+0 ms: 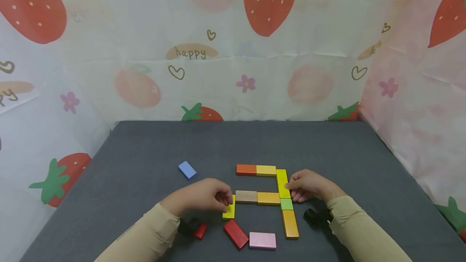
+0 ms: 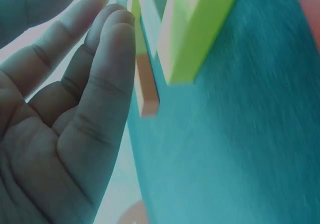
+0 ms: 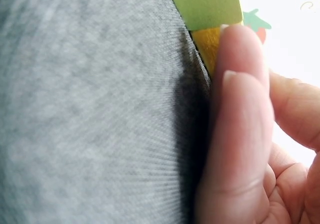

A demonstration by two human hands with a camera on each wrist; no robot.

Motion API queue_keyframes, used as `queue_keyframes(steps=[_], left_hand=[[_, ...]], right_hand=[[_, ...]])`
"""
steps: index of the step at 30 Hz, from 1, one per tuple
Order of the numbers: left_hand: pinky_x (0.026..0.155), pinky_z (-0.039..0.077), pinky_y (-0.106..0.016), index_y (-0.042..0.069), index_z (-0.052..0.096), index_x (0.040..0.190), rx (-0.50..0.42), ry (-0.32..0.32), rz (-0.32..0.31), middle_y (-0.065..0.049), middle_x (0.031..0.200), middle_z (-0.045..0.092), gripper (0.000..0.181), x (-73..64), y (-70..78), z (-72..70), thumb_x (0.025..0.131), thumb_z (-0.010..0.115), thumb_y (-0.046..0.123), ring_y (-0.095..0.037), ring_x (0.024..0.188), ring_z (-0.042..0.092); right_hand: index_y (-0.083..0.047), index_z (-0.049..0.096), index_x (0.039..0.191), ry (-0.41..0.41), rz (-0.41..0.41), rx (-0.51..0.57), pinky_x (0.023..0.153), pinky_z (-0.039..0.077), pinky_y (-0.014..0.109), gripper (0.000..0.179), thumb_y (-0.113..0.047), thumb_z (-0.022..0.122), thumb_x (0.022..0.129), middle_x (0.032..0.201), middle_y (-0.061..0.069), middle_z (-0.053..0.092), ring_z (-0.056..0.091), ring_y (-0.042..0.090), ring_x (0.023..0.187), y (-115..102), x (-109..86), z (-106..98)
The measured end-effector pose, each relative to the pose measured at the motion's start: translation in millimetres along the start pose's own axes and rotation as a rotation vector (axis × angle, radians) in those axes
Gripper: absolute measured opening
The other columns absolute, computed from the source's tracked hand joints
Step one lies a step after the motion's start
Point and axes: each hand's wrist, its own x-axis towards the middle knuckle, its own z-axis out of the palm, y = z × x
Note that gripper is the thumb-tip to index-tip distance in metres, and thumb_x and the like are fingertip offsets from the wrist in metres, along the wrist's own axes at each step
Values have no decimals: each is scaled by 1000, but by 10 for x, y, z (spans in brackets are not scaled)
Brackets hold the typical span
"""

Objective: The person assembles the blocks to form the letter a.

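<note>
Over the far end of a yellow block (image 1: pixel 229 211) hovers my left hand (image 1: pixel 205 195). In the left wrist view its fingers (image 2: pixel 100 89) are loosely bent, and that block (image 2: pixel 200 29) stands beside them, apart. My right hand (image 1: pixel 313 185) touches the right side of a long yellow block (image 1: pixel 282 183) with its thumb and fingertips. Adjoining this block are a pale yellow block (image 1: pixel 266 170), an orange-yellow block (image 1: pixel 268 198) and a green block (image 1: pixel 286 204). The right wrist view shows the fingers (image 3: pixel 240 134) along the block's side, covering most of it.
An orange-red block (image 1: pixel 246 169) and a tan block (image 1: pixel 246 197) continue the two rows leftward. Another orange-yellow block (image 1: pixel 290 224) extends toward me. Loose lie a blue block (image 1: pixel 187 170), a red block (image 1: pixel 236 234), a pink block (image 1: pixel 262 240) and a partly hidden red block (image 1: pixel 200 231).
</note>
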Motion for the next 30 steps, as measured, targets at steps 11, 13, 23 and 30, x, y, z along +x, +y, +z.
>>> queue_keyframes(steps=[11,13,23,30], left_hand=[[72,50,-27,14,68,93,4,-4,-114,3,87,66,16,-347,-282,-95,80,78,11,-12,78,58],[73,50,-28,14,68,92,13,-15,-133,3,87,65,18,-396,-332,-84,79,80,12,-13,79,57],[73,45,-25,17,67,93,8,-95,-131,5,88,60,25,-518,-391,-34,74,84,15,-11,80,54],[70,43,-24,22,62,82,117,-119,-149,6,84,54,26,-495,-333,2,72,85,15,-9,78,50]], right_hand=[[-7,65,82,-5,-4,3,55,53,23,17,-20,65,93,63,2,62,59,9,51,0,-7,-4],[-7,65,82,-5,-4,3,55,53,23,17,-20,65,93,63,2,62,59,9,51,3,-6,0],[-7,65,82,-12,-12,15,54,53,23,17,-19,65,93,63,1,62,59,9,51,14,-6,-5],[-7,64,81,-7,-19,11,54,53,22,17,-19,64,94,63,1,62,58,8,52,9,-9,1]])
